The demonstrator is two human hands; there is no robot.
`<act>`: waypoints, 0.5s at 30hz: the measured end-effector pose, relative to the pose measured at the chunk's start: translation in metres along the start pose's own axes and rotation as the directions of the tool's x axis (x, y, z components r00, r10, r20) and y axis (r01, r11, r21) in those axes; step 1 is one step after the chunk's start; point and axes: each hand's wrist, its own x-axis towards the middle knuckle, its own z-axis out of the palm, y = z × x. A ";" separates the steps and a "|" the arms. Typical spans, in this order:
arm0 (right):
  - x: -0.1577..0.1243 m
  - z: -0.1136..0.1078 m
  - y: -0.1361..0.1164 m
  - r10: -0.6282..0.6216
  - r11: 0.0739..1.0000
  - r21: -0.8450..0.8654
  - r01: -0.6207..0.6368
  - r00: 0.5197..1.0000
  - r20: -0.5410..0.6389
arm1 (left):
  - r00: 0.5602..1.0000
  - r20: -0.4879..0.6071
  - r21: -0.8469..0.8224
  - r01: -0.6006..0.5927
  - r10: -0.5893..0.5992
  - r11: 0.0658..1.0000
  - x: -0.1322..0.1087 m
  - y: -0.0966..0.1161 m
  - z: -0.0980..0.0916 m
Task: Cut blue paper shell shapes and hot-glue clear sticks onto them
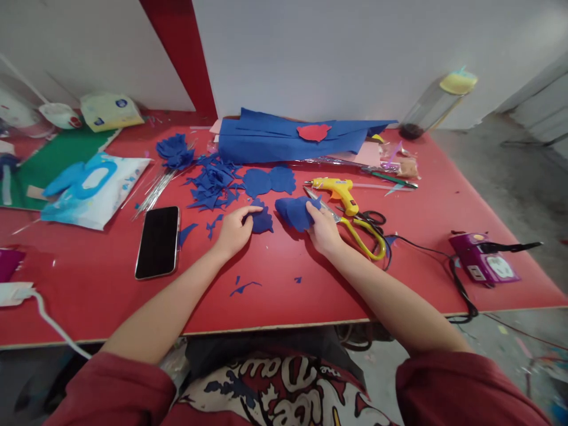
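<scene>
My left hand is closed, its thumb and index finger at the left edge of a small blue cut piece near the table's middle. Blue petal-shaped material is held by my right hand, thumb on top and fingers partly hidden. Just beyond both hands lie wavy-edged blue pieces. A heap of blue scraps sits to their left. Close to the right hand are a yellow glue gun and yellow-handled scissors.
A black phone and a wipes pack lie left. Folded blue sheets stretch along the back. On the right are a purple power socket box with cables and a clear bottle. The red table's edge faces me.
</scene>
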 end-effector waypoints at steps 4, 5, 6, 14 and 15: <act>0.004 -0.002 -0.001 -0.021 0.999 0.036 0.022 0.999 -0.029 | 0.999 -0.030 -0.030 -0.023 0.022 0.999 -0.001 -0.003 0.002; 0.003 -0.003 -0.002 -0.060 0.998 -0.013 0.060 0.998 -0.008 | 0.999 -0.031 -0.036 -0.024 0.023 0.999 -0.002 -0.003 0.002; 0.002 -0.004 -0.003 -0.128 0.987 -0.099 0.130 0.991 0.025 | 0.999 -0.030 -0.043 -0.021 0.020 0.999 -0.002 -0.003 0.002; -0.020 -0.007 -0.010 -0.391 0.266 -0.545 0.795 0.606 0.693 | 0.999 -0.005 -0.129 0.034 -0.035 0.991 -0.002 0.003 -0.001; -0.022 -0.006 -0.010 -0.340 0.165 -0.512 0.843 0.536 0.773 | 0.999 0.018 -0.147 0.030 -0.028 0.989 -0.002 0.003 0.000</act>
